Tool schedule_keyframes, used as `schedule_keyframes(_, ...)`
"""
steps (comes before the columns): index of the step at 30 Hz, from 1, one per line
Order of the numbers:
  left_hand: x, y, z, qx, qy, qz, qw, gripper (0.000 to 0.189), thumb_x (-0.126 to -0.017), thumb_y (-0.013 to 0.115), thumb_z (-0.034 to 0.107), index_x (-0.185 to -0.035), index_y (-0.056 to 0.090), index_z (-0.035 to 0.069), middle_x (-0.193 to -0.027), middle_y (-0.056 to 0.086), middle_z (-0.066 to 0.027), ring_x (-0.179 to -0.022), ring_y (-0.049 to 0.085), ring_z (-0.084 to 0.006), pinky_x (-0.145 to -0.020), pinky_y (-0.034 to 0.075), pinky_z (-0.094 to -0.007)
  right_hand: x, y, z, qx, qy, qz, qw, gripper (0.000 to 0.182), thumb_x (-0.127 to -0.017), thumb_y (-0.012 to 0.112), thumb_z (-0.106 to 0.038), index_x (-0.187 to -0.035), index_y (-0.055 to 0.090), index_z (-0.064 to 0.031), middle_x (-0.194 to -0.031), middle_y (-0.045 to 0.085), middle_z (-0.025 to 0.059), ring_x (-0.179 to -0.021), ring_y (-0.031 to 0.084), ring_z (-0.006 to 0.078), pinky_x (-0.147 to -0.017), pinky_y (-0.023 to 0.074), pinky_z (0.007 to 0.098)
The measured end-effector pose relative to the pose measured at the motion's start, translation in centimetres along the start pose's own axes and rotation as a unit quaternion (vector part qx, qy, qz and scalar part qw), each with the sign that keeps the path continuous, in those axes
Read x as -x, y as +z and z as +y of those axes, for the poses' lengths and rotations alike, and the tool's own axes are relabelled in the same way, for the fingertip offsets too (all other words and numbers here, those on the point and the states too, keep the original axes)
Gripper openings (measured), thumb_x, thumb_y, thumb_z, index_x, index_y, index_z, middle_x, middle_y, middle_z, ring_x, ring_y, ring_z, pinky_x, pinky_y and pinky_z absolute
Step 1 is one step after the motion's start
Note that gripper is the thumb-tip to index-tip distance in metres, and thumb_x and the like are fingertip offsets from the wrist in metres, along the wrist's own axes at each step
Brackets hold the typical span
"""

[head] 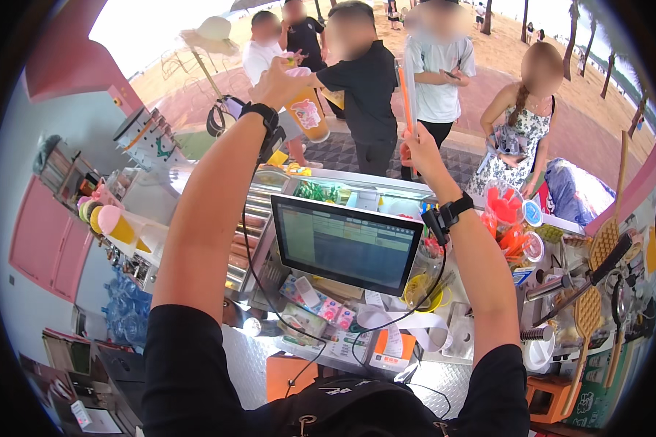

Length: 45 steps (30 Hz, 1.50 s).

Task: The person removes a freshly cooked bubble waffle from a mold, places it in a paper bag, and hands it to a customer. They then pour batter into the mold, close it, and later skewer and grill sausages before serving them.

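Note:
Stretched out past the counter, my left hand (277,84) grips a clear plastic cup of orange drink (308,114) near its top. The cup tilts and bears a pink cartoon picture. A person in a black shirt (365,90) stands just beyond, one arm extended towards the cup; whether that hand touches it is hidden. My right hand (420,147) is closed around the lower end of an orange straw (405,98) in a clear sleeve, held upright. Under my arms stands a touchscreen till (347,246).
A sausage roller grill (246,235) sits left of the till, with model ice cream cones (115,221) farther left. Tubs of red spoons (504,205) and waffle-shaped paddles (604,243) crowd the right. Black cables (262,284) hang from my wrists. Several people stand outside.

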State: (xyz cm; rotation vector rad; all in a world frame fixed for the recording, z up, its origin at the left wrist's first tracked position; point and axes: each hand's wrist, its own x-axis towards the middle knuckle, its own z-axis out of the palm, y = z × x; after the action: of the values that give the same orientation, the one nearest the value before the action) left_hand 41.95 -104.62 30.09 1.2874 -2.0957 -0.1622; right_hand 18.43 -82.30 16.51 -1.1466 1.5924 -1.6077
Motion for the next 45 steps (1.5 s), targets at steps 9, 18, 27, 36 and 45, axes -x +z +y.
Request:
schedule_keyframes(9,-2.0,1.3,-1.7,0.021,-0.007,-0.005,1.000,0.095,-0.064,0.083,0.058,-0.133,0.048,0.003,-0.120,0.064,-0.0253,-0.112,0.064,-0.0331,-0.096,0.049,-0.0392,-2.8,-1.5,3.2,0.066,-0.036,-0.060,0.995,0.023,-0.099,0.051,-0.018,-0.098,0.066,-0.0018,-0.083,0.066,0.0055,-0.077,0.061,0.0124,-0.069,0.0467,0.0269)
schedule_keyframes(18,-2.0,2.2,-3.3,-0.039,-0.080,0.007,0.996,0.089,-0.065,0.073,0.057,-0.140,0.048,0.016,-0.128,0.064,-0.0174,-0.120,0.062,-0.0344,-0.097,0.049,-0.0436,-0.5,-0.9,2.2,0.042,0.049,-0.136,0.989,0.022,-0.106,0.043,-0.028,-0.108,0.053,-0.0079,-0.075,0.058,0.0029,-0.056,0.054,0.0106,-0.048,0.0442,0.0252)
schedule_keyframes(27,-2.1,2.9,-3.2,-0.052,-0.092,-0.010,0.994,0.088,-0.066,0.073,0.057,-0.140,0.048,0.017,-0.130,0.063,-0.0163,-0.122,0.061,-0.0338,-0.101,0.046,-0.0446,-1.8,-1.8,6.8,0.039,0.041,-0.159,0.986,0.026,-0.105,0.047,-0.021,-0.099,0.062,-0.0016,-0.075,0.063,0.0053,-0.054,0.052,0.0081,-0.045,0.0436,0.0249)
schedule_keyframes(36,-2.7,4.0,-2.5,-0.044,-0.099,0.009,0.994,0.089,-0.065,0.075,0.058,-0.139,0.048,0.016,-0.127,0.064,-0.0165,-0.120,0.062,-0.0324,-0.097,0.049,-0.0426,-1.0,-2.2,5.3,0.097,0.105,-0.132,0.981,0.027,-0.104,0.048,-0.030,-0.099,0.054,-0.0043,-0.066,0.058,0.0022,-0.054,0.059,0.0118,-0.043,0.0436,0.0259)
schedule_keyframes(45,-2.4,8.9,-1.4,-0.029,-0.053,0.001,0.998,0.087,-0.068,0.076,0.058,-0.137,0.048,0.012,-0.124,0.065,-0.0185,-0.113,0.064,-0.0346,-0.097,0.049,-0.0451,-2.3,-2.9,8.3,0.068,0.110,-0.103,0.986,0.021,-0.100,0.054,-0.022,-0.096,0.059,-0.0023,-0.065,0.053,0.0000,-0.051,0.046,0.0094,-0.044,0.0363,0.0288)
